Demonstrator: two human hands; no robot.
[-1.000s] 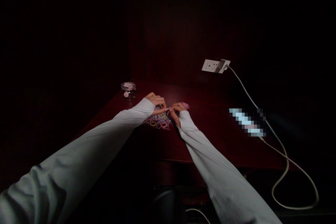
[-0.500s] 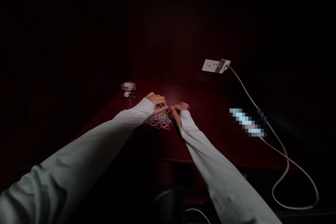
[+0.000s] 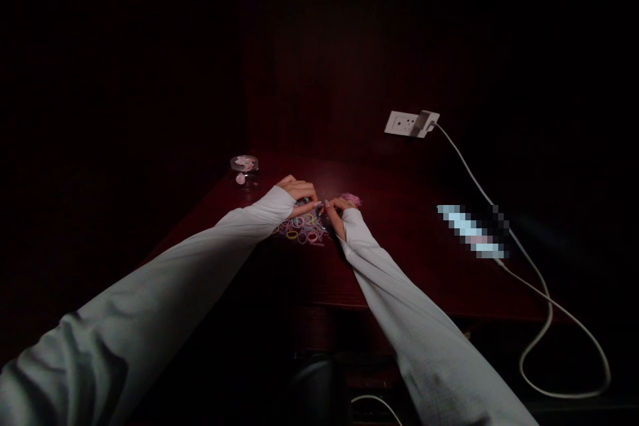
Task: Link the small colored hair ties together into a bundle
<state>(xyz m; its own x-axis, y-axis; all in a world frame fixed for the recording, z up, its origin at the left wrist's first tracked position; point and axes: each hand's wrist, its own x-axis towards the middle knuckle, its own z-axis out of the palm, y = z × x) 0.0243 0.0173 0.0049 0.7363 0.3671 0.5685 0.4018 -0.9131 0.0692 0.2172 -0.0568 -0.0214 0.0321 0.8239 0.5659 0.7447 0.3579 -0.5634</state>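
A pile of small coloured bands (image 3: pixel 302 231), pink, purple, blue and yellow, lies on the dark red table (image 3: pixel 299 279). My left hand (image 3: pixel 301 196) is over the back of the pile, its thumb and fingers closed in a pinch. Close beside it, my right hand (image 3: pixel 337 212) is closed too, thumb and forefinger near the left fingertips. Whatever the fingertips hold is too small and dark to make out. A bundle of pink bands (image 3: pixel 352 200) sits just behind my right hand.
A clear jar (image 3: pixel 244 174) with pink pieces stands at the back left. A white socket with a plug (image 3: pixel 410 124) is on the wall. Its white cable (image 3: pixel 532 259) runs to a blurred-out bright device (image 3: pixel 469 231) on the right.
Both hands keep nearly the same place and pinch. The socket, cable and device appear very slightly shifted in the view.
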